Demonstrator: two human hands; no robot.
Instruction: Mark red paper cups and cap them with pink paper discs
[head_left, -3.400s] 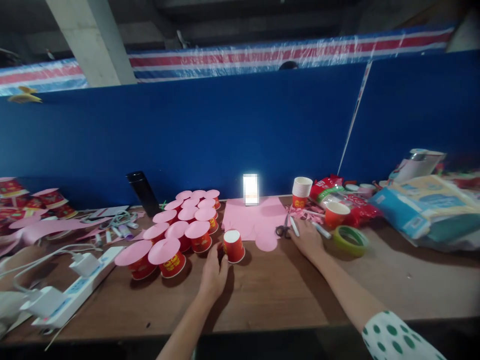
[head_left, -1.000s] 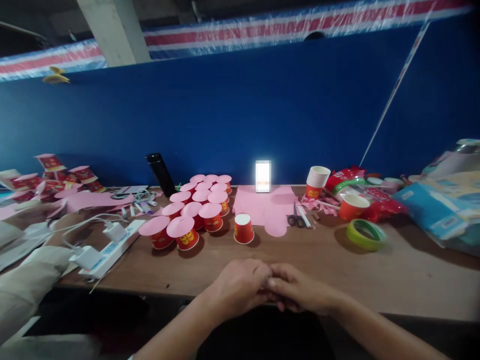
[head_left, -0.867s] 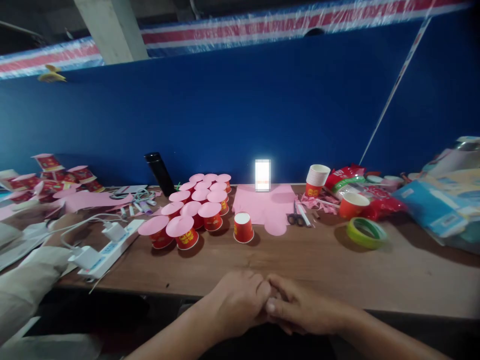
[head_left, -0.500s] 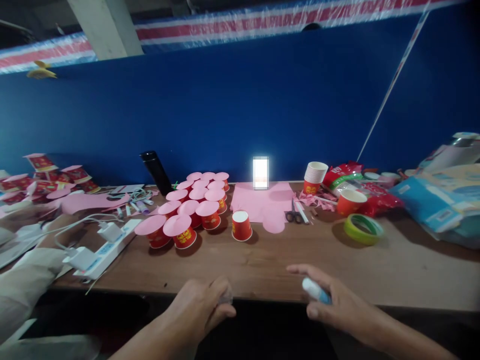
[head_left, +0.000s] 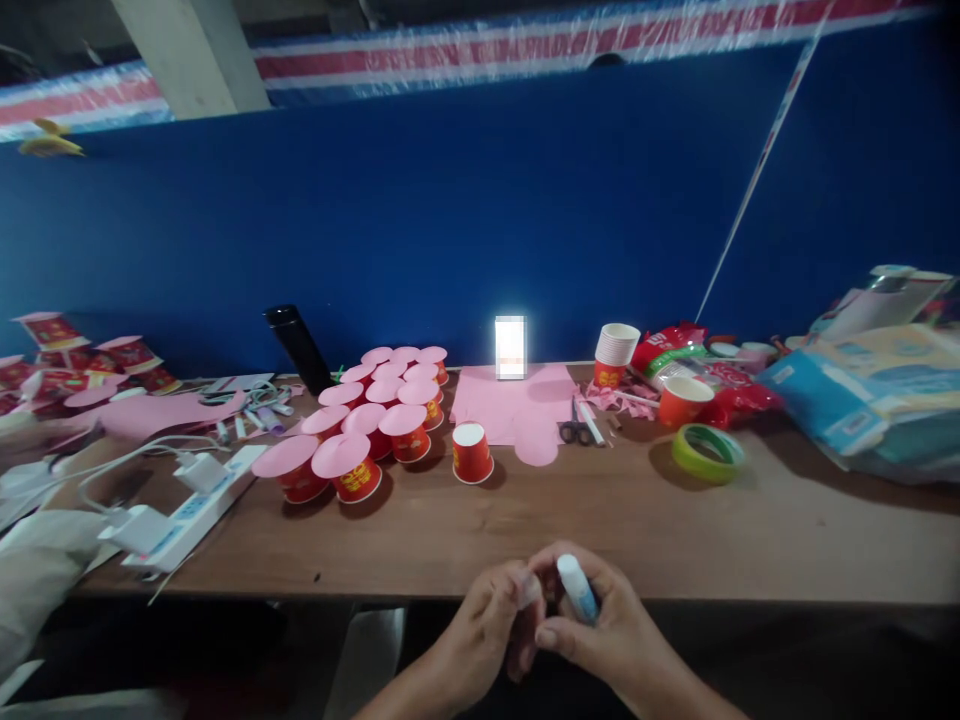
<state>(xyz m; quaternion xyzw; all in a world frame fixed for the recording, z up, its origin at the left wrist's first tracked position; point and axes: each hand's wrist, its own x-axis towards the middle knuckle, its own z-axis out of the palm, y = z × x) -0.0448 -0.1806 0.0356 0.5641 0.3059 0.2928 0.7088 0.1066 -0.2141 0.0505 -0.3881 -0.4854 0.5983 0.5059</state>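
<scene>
2 hands close tog. at the front edge of the table (head_left: 420, 540). R hand (head_left: 611, 630) has its fingers wrapped round a white/blue tube (head_left: 579, 590), L hand (head_left: 484, 625) pinches a small clear bit (head_left: 528, 590), can't tell what. Red cup (head_left: 472, 460) sits upside-down btwn pink-topped cups (head_left: 386, 390) & pink paper (head_left: 495, 395).

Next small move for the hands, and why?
Probably bring the white-and-blue stick in the right hand to the upturned base of the lone red cup. That cup has no pink disc on it, while the red cups to its left carry pink discs. The left hand seems to pinch a small clear piece.
</scene>
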